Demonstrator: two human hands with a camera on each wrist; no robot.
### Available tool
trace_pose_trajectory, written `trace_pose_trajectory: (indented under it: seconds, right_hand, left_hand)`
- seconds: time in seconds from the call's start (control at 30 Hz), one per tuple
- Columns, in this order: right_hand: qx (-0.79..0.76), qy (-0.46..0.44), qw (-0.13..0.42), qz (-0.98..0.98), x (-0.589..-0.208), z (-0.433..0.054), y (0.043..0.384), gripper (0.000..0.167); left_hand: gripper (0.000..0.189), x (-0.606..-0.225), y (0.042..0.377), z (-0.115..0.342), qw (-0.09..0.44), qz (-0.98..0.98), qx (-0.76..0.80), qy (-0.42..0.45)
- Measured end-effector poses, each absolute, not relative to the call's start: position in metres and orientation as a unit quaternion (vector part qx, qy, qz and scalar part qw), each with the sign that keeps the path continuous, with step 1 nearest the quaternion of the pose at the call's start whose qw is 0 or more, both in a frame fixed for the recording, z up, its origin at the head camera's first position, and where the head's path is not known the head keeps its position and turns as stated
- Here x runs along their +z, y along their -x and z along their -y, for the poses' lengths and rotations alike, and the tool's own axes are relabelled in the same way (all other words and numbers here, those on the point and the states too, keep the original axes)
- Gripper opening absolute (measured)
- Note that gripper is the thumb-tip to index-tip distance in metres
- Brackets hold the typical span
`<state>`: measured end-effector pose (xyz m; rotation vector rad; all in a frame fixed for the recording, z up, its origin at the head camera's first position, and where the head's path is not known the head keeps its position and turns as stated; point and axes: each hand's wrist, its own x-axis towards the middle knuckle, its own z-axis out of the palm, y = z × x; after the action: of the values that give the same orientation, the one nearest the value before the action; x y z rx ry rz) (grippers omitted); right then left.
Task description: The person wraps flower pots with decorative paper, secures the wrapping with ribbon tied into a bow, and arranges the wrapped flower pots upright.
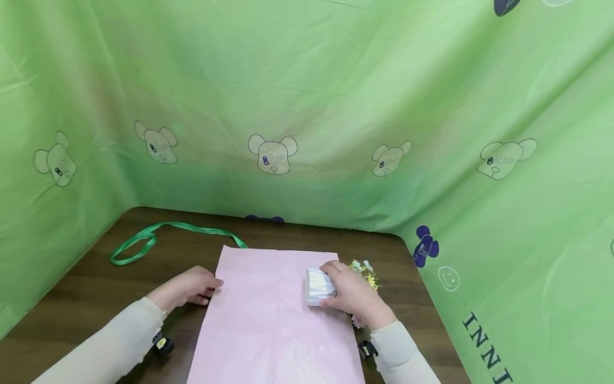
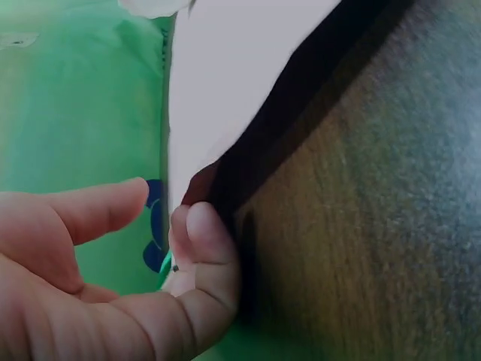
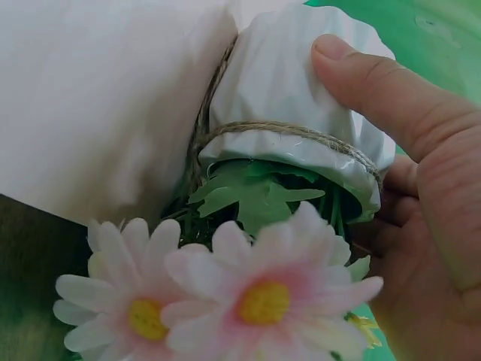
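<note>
**Right hand (image 1: 352, 293) grips a white fluted pot (image 1: 318, 288), tipped sideways**

The right fingers and thumb are wrapped around the pot's side, probably to keep it from rolling. The left hand (image 1: 192, 288) reaches the near-left edge of a flat, pale pink paper sheet (image 1: 273, 330), its fingers bent there, perhaps to steady or lift it; whether they pinch it I cannot tell.

The pot is over the sheet's right part, base leftward. Brown twine (image 3: 293, 130) circles it near the rim, and pink-and-white daisies (image 3: 263, 301) with yellow centres spill past the sheet's right edge, which likely spares the blooms from crushing.

Beyond, a looped green ribbon (image 1: 139, 234) runs to the sheet's far edge, seemingly set aside on the dark wooden worktop (image 1: 81, 296). Green printed cloth (image 1: 331, 106) surrounds it.
</note>
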<state>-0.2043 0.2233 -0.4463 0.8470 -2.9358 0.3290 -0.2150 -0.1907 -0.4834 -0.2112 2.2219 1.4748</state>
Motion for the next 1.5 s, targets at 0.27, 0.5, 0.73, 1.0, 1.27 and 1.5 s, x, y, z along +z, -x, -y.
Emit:
trace_pose_trajectory:
  seconds: [0.27,0.5,0.73,1.0,1.27,1.5]
  right_hand:
    - [0.114,-0.283,0.017,0.952,-0.445,-0.219,0.204,0.079]
    - [0.123,-0.288,0.023,0.949,-0.443,-0.223,0.208,0.080]
    - [0.107,-0.313,0.034,0.943,-0.444,-0.227,0.211,0.078]
    - [0.126,-0.325,0.036,0.937,-0.447,-0.227,0.209,0.077]
    - [0.131,-0.310,0.034,0.941,-0.451,-0.225,0.207,0.076]
    - [0.136,-0.289,0.034,0.947,-0.447,-0.224,0.205,0.078]
  left_hand:
    - [0.016,-0.483,0.210,0.197,0.237,-0.808,0.536,0.057]
    - [0.022,-0.463,0.214,0.196,0.272,-0.824,0.497,0.027]
    - [0.022,-0.460,0.216,0.192,0.270,-0.827,0.493,0.015]
    - [0.023,-0.444,0.217,0.182,0.258,-0.824,0.504,-0.002]
    - [0.023,-0.425,0.214,0.167,0.259,-0.817,0.514,-0.022]
    - [0.023,-0.409,0.220,0.154,0.253,-0.813,0.522,-0.040]
